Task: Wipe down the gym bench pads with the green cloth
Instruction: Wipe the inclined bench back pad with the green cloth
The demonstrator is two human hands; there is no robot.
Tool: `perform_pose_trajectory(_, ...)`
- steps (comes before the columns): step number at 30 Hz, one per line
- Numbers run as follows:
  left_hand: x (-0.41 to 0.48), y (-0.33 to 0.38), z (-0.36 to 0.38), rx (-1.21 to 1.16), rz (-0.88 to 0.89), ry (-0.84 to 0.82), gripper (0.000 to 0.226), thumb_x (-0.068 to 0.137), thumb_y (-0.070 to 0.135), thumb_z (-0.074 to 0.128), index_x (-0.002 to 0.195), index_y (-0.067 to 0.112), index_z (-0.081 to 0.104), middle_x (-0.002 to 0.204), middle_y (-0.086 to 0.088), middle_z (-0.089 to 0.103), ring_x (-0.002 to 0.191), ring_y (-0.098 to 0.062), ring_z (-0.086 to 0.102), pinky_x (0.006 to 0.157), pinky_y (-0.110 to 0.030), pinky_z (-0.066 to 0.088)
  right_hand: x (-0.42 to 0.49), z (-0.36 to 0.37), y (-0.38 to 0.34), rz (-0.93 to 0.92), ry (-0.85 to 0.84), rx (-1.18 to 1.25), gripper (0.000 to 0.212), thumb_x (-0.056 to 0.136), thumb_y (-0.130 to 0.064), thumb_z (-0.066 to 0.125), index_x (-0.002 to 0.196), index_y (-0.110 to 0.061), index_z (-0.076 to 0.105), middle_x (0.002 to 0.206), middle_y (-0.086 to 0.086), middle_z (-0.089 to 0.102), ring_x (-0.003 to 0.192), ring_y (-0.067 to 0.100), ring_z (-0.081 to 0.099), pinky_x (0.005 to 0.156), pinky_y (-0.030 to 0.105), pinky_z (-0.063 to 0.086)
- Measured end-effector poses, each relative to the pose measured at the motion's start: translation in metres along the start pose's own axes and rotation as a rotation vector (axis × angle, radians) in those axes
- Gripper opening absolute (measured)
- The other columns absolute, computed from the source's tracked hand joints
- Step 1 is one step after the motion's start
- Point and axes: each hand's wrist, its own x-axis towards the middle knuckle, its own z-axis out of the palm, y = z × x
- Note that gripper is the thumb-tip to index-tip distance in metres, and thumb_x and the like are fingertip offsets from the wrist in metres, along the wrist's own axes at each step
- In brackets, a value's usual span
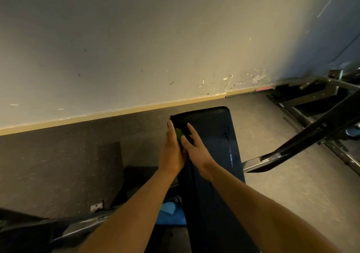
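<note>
Both arms are stretched out over the bench pad, a long black pad running away toward the wall. The left hand is laid along the pad's left edge near the far end, fingers straight and together. The right hand is set just beside it on the pad's top, fingers straight and slightly spread, flat against the surface. The green cloth is seen only as a small sliver between the two hands, near the pad's far left corner; most of it is hidden under them. It cannot be told which hand presses it, and no curled grip is shown on either hand. A wet streak is caught glinting down the right side of the pad.

Speckled dark flooring is spread to the left, greyer flooring to the right. A black metal frame is angled across the right side, touching nothing on the pad. Something blue is glimpsed under the pad near the left forearm; what it is cannot be told. Scuffs and chipped paint are marked low on the wall above the skirting.
</note>
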Motion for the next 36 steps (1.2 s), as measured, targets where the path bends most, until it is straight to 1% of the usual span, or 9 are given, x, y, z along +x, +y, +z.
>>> perform_pose_trajectory(5, 0.016, 0.015, -0.004, -0.01, 0.138, -0.15, 0.105, 0.093, 0.015, 0.067, 0.159, 0.027, -0.013, 0.163, -0.006, 0.023, 0.136, -0.02, 0.047, 0.101, -0.023, 0.042, 0.008, -0.009, -0.013, -0.006, 0.021, 0.285, 0.044, 0.099, -0.015, 0.055, 0.134, -0.042, 0.047, 0.128, 0.001, 0.058, 0.115, 0.022, 0.06, 0.094, 0.044, 0.056)
perform_pose_trajectory(9, 0.033, 0.002, -0.003, 0.057, 0.09, -0.044, 0.098, 0.092, 0.036, 0.069, 0.161, 0.024, 0.001, 0.168, -0.002, 0.002, 0.153, -0.024, 0.009, 0.121, -0.042, 0.023, 0.03, -0.041, -0.016, -0.101, 0.447, -0.004, 0.037, 0.099, -0.005, 0.049, 0.124, -0.032, 0.055, 0.122, 0.002, 0.052, 0.106, 0.021, 0.058, 0.085, 0.033, 0.057)
perform_pose_trajectory(11, 0.039, -0.011, -0.004, 0.051, -0.055, 0.001, 0.095, 0.094, 0.031, 0.067, 0.16, 0.025, -0.001, 0.168, -0.006, 0.002, 0.153, -0.028, 0.009, 0.122, -0.045, 0.024, 0.046, -0.057, -0.014, -0.117, 0.603, -0.068, 0.036, 0.101, -0.009, 0.049, 0.131, -0.028, 0.054, 0.126, 0.004, 0.043, 0.104, 0.019, 0.052, 0.093, 0.033, 0.051)
perform_pose_trajectory(16, 0.041, -0.023, 0.004, -0.053, -0.101, -0.036, 0.091, 0.093, 0.014, 0.067, 0.16, 0.028, 0.007, 0.151, -0.01, 0.036, 0.134, -0.027, 0.047, 0.106, -0.045, 0.048, 0.072, -0.04, 0.002, -0.068, 0.428, -0.282, 0.049, 0.099, -0.01, 0.052, 0.144, -0.029, 0.046, 0.14, 0.006, 0.039, 0.123, 0.028, 0.047, 0.106, 0.045, 0.046)
perform_pose_trajectory(19, 0.042, -0.034, 0.009, 0.006, -0.075, 0.036, 0.086, 0.092, 0.011, 0.067, 0.159, 0.028, 0.015, 0.15, -0.008, 0.038, 0.134, -0.024, 0.046, 0.108, -0.042, 0.047, 0.074, -0.013, 0.003, -0.198, 0.395, -0.312, 0.045, 0.098, -0.005, 0.051, 0.14, -0.022, 0.054, 0.135, 0.002, 0.046, 0.118, 0.021, 0.052, 0.103, 0.031, 0.047)
perform_pose_trajectory(24, 0.039, -0.025, 0.012, -0.277, -0.091, 0.109, 0.035, 0.105, 0.035, 0.047, 0.138, 0.024, 0.05, 0.129, -0.003, 0.065, 0.122, -0.021, 0.062, 0.106, -0.042, 0.048, 0.073, 0.017, -0.001, -0.449, 0.227, -0.44, 0.042, 0.095, -0.007, 0.057, 0.132, -0.026, 0.05, 0.126, -0.002, 0.055, 0.115, 0.017, 0.054, 0.095, 0.027, 0.049)
perform_pose_trajectory(27, 0.039, -0.035, 0.013, 0.037, 0.022, 0.078, 0.058, 0.099, 0.018, 0.058, 0.151, 0.022, 0.033, 0.15, -0.013, 0.042, 0.132, -0.026, 0.049, 0.11, -0.04, 0.041, 0.078, -0.001, 0.001, -0.547, 0.162, -0.65, 0.038, 0.091, -0.001, 0.053, 0.119, -0.026, 0.05, 0.122, -0.001, 0.055, 0.11, 0.02, 0.051, 0.09, 0.032, 0.049)
perform_pose_trajectory(30, 0.04, -0.036, 0.013, 0.052, 0.004, 0.001, 0.09, 0.093, 0.009, 0.065, 0.159, 0.031, 0.007, 0.156, -0.01, 0.023, 0.139, -0.025, 0.035, 0.111, -0.039, 0.04, 0.087, -0.044, 0.008, -0.544, 0.265, -0.831, 0.032, 0.088, 0.001, 0.053, 0.11, -0.021, 0.055, 0.12, 0.002, 0.054, 0.105, 0.024, 0.05, 0.085, 0.035, 0.05)
perform_pose_trajectory(36, 0.039, -0.031, 0.013, -0.006, -0.072, -0.021, 0.088, 0.098, 0.014, 0.06, 0.159, 0.037, 0.001, 0.16, -0.006, 0.014, 0.146, -0.027, 0.024, 0.108, -0.033, 0.035, 0.101, -0.1, 0.021, -0.275, 0.565, -0.669, 0.04, 0.083, 0.011, 0.052, 0.112, -0.014, 0.065, 0.118, 0.012, 0.057, 0.103, 0.033, 0.057, 0.076, 0.033, 0.048)
